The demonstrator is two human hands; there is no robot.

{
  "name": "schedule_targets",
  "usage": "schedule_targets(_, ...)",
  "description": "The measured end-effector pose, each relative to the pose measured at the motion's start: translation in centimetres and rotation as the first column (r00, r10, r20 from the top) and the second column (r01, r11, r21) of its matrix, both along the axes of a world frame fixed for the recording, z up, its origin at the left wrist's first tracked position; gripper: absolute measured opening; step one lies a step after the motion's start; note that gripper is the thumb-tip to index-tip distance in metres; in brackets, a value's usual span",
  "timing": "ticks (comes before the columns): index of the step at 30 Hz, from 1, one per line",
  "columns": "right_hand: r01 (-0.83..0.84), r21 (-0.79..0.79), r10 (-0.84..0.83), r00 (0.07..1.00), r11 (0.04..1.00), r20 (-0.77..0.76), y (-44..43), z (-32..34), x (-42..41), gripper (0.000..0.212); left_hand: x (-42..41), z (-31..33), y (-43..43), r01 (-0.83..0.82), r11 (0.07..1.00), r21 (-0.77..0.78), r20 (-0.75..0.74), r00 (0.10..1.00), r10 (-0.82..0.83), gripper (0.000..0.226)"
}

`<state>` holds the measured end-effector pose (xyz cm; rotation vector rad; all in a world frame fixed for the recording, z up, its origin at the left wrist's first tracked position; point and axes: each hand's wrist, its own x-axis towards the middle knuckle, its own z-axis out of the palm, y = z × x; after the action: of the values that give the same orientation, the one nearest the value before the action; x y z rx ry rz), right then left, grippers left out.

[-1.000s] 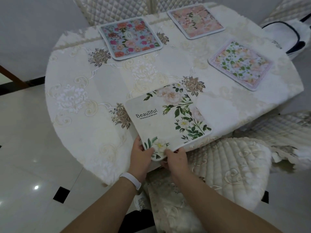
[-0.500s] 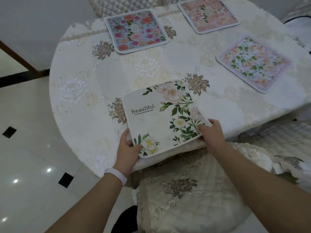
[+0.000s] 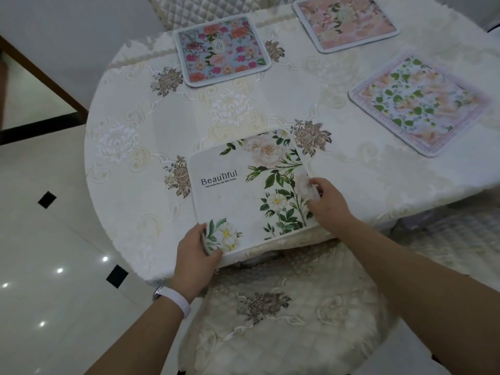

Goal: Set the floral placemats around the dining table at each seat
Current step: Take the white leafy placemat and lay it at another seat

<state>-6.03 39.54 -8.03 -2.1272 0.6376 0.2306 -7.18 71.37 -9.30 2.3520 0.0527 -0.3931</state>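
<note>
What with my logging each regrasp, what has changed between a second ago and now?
The right hand left the near-left corner of the Beautiful placemat and moved to its right edge, which it pinches. The left hand kept gripping that corner. The mat stayed on the table; the blue placemat, pink placemat and leafy placemat stayed put.

The left hand (image 3: pixel 196 251) pinches the near corner of the Beautiful placemat (image 3: pixel 243 196), and the right hand (image 3: pixel 328 203) grips its side edge. Beyond both hands lie a blue placemat (image 3: pixel 221 51), a pink placemat (image 3: pixel 345 23) and a leafy placemat (image 3: pixel 416 104).
</note>
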Motion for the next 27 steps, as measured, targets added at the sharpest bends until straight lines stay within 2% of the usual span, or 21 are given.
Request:
schedule_targets(3,-0.010,0.011,0.009,1.000,1.000,0.003,-0.9,-0.4,-1.2,0.051,-0.7,-0.4,-0.7,0.030,0.998,0.056,0.013,0.999,-0.031,0.067)
schedule_targets(8,-0.078,-0.038,0.076,0.996,0.996,-0.046,-2.4,-0.5,-2.7,0.050,-1.4,-1.3,-1.0,0.116,0.978,0.176,-0.017,0.993,-0.114,0.087)
schedule_targets(14,-0.256,-0.210,0.241,0.966,0.944,-0.093,-3.3,-0.4,-3.3,0.050,-2.1,-0.8,-1.7,0.146,0.961,0.236,0.001,0.989,-0.151,0.093)
schedule_targets(17,-0.353,-0.329,0.343,0.935,0.876,-0.090,-3.3,-0.7,-3.6,0.060,-2.1,-1.0,-1.7,0.148,0.956,0.252,0.024,0.987,-0.159,0.092)
schedule_targets(19,-0.429,-0.382,0.400,0.903,0.819,-0.158,-3.2,-0.7,-3.9,0.072,-2.1,-1.1,-1.8,0.144,0.955,0.260,0.037,0.987,-0.159,0.091)
schedule_targets(23,-0.585,-0.387,0.499,0.810,0.713,-0.307,-3.7,-0.9,-4.7,0.096,-3.1,-1.4,-1.8,0.105,0.970,0.219,0.061,0.991,-0.121,0.083)
schedule_targets(27,-0.637,-0.400,0.540,0.771,0.660,-0.337,-4.3,-1.2,-5.2,0.101,-4.3,-1.7,-2.1,0.071,0.981,0.181,0.079,0.993,-0.087,0.079)
